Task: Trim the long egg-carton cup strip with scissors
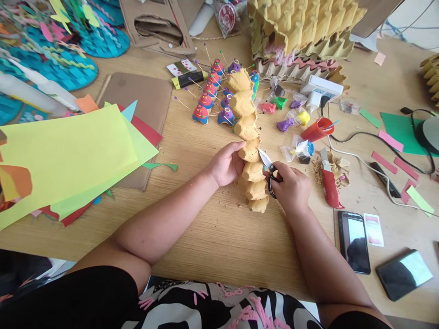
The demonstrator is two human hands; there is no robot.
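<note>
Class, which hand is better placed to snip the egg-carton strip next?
Probably the right hand: it holds the scissors right beside the egg-carton strip, while the left hand is occupied holding that strip.

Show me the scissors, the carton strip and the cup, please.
Scissors (266, 159): head view, on the blades.
Carton strip (251, 151): head view, on a bump near its middle.
Cup (313, 131): head view, on its outer wall.

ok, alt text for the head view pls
A person's left hand holds a yellow egg-carton strip while the right hand holds scissors at its edge. Small colourful figures stand by its far end; yellow paper lies at left.
</note>
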